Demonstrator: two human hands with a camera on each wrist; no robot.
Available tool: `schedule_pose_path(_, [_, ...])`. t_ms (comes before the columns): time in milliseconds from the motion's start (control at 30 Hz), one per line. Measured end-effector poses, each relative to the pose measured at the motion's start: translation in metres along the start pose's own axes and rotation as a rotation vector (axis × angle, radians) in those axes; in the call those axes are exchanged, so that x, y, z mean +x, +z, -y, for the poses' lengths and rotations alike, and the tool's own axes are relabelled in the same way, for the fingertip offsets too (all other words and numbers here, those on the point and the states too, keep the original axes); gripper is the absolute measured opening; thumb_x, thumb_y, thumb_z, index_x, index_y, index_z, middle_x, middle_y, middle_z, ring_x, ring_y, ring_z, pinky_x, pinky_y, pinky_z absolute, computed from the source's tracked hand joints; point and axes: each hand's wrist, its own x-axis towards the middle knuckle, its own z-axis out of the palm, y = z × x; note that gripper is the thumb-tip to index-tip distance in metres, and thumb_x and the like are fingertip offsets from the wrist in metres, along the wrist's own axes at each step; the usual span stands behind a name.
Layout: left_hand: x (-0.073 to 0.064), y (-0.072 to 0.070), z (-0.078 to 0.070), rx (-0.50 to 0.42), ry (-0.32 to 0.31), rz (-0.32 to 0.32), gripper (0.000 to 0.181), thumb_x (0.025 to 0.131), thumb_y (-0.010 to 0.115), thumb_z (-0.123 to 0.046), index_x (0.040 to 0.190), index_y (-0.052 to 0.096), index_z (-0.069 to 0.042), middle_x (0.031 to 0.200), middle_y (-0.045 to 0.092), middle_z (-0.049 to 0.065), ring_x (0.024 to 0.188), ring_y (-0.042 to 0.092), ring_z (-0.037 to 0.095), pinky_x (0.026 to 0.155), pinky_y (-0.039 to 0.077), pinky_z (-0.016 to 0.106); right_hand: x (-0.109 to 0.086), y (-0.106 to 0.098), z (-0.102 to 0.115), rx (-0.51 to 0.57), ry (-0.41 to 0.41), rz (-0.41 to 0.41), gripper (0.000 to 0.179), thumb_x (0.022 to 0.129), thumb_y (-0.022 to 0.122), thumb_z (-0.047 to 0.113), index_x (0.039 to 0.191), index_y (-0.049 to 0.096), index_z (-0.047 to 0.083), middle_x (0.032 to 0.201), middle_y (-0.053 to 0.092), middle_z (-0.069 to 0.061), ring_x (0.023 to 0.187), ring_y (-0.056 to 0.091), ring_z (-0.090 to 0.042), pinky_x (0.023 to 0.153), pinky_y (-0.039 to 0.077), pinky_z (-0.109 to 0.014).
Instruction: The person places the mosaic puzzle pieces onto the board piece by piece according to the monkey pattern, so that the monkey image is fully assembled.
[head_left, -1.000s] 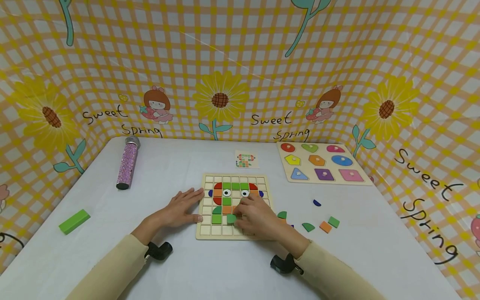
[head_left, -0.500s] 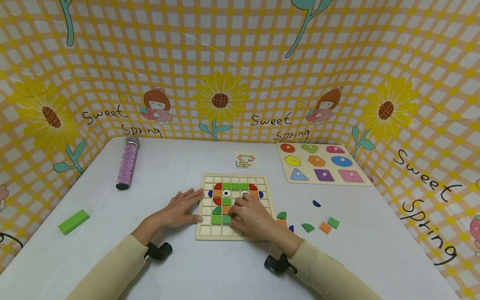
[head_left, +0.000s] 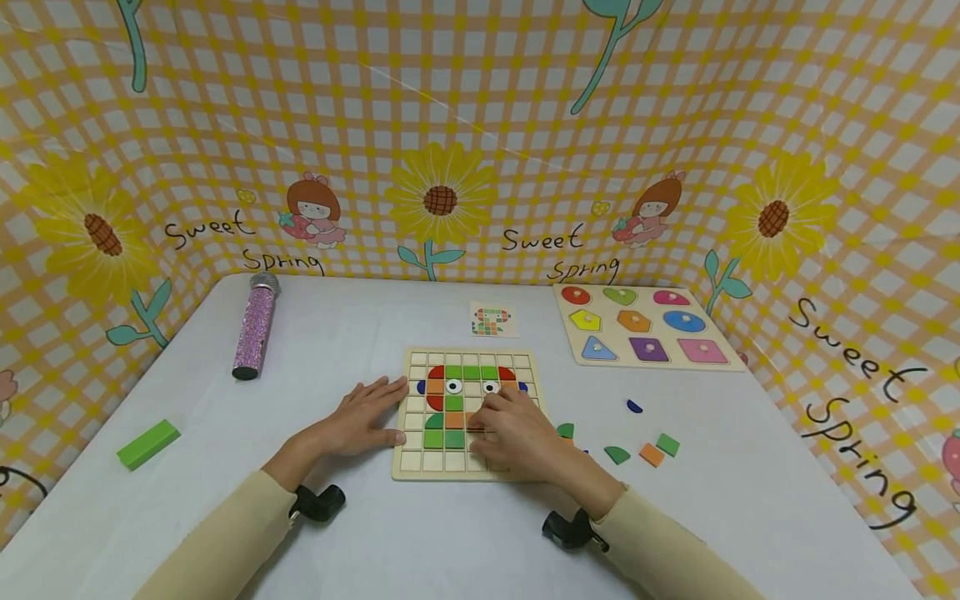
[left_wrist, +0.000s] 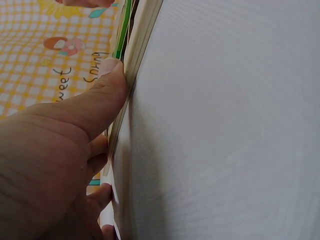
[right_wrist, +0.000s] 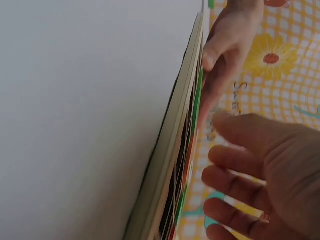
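A wooden grid board lies in the middle of the table in the head view, with red, orange, green and blue pieces and two round eye pieces set in its cells. My left hand rests against the board's left side, fingers and thumb touching its edge. Over the board's right half hovers my right hand, fingers loosely bent; the right wrist view shows nothing in the fingers. A green piece sits in a cell just left of the right fingertips. That hand hides several cells behind it.
Loose pieces lie right of the board, among them an orange square and a green quarter-circle. A picture card and a shape puzzle lie behind. Leftward are a glittery microphone and a green block.
My right hand moved left with the green piece, let it go in a cell beside another green piece, and drew back slightly to the right. The left hand stayed still.
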Motion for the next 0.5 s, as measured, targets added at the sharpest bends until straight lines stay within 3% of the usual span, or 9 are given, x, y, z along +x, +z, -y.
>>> schedule_pose_path(500, [0.000,0.000,0.000,0.012,0.006,-0.002,0.076,0.089,0.063,-0.037,0.149,0.027,-0.005,0.157,0.022,0.013,0.146,0.012,0.039,0.116,0.006,0.061,-0.068,-0.033,-0.070,0.029,0.071,0.026,0.035,0.075,0.078,0.032,0.106,0.071,0.017,0.103,0.064,0.006,0.096,0.044,-0.011,0.081,0.043,-0.032])
